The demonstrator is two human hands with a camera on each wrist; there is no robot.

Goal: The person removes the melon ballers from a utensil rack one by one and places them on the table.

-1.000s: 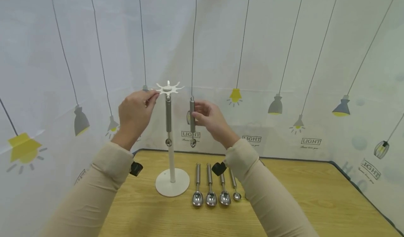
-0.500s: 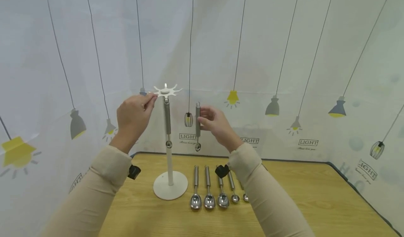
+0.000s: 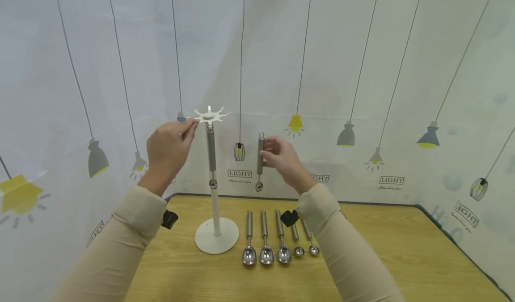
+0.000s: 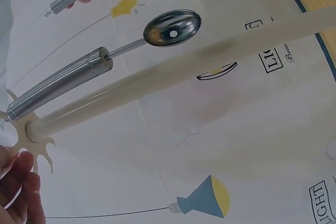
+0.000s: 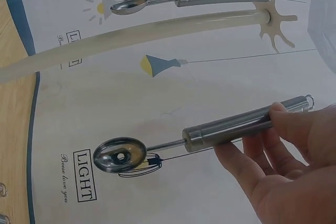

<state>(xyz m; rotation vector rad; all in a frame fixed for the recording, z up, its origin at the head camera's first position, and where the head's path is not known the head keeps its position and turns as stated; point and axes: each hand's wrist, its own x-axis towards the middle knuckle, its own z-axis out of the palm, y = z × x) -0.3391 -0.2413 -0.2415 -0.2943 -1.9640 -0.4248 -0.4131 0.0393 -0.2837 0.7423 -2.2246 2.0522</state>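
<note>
My left hand [image 3: 168, 148] pinches one hook of the star-shaped top of a white utensil stand [image 3: 216, 208]. From a front hook of that top hangs a steel melon baller [image 4: 63, 85], its holed bowl pointing down beside the pole. To the right of the stand, my right hand [image 3: 283, 159] grips a second melon baller [image 5: 236, 129] by the handle, thumb on one side and fingers on the other. This one is held upright in the air, ring end up, apart from the stand. Its oval bowl [image 5: 119, 155] also has a small hole.
On the wooden table [image 3: 382, 239], right of the stand's round base [image 3: 217, 244], lie three larger scoops [image 3: 266, 255] in a row. Two smaller scoops [image 3: 314, 249] lie beside them, partly under the right forearm. A lamp-printed backdrop [image 3: 342, 69] surrounds the table.
My right hand has moved to the right with its melon baller, away from the stand. My left hand keeps its pinch on the hook, and the other melon baller still hangs.
</note>
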